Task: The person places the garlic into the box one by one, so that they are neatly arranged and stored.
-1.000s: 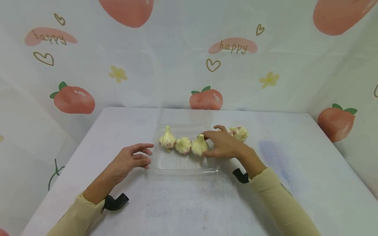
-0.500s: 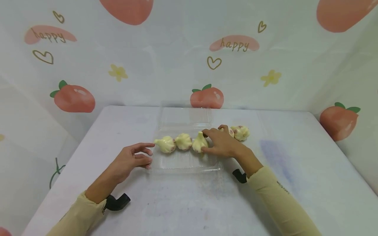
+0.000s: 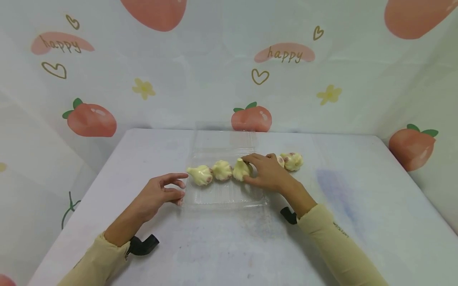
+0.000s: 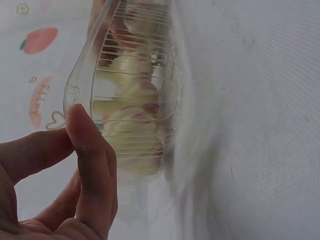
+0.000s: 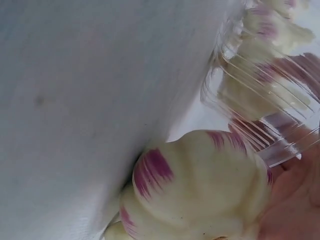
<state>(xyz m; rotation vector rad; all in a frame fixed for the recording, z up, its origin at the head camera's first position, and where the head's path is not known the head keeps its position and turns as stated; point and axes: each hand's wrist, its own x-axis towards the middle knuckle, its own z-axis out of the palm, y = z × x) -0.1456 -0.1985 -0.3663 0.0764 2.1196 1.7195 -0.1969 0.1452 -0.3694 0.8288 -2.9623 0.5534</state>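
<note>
Three pale garlic bulbs sit in a row in a clear plastic box (image 3: 214,200). The left bulb (image 3: 201,175) lies with its stem pointing left, and the middle bulb (image 3: 222,170) is beside it. My right hand (image 3: 266,172) reaches over the box's right side and grips the third garlic bulb (image 3: 241,170) between thumb and fingers. At the box's left edge, my left hand (image 3: 157,194) pinches the rim with its fingertips; in the left wrist view the thumb (image 4: 82,125) overlaps the clear rim.
The box's clear lid (image 3: 223,139) stands folded back behind it. Outside the box, right of my right hand, more garlic (image 3: 293,161) with purple streaks lies on the white table (image 3: 222,246), partly hidden by that hand. A printed cloth (image 3: 214,71) hangs behind.
The left bulb has tipped from stem up to stem left. The middle bulb has turned slightly. The right hand has shifted its bulb a little away from me; the left hand stays at the rim.
</note>
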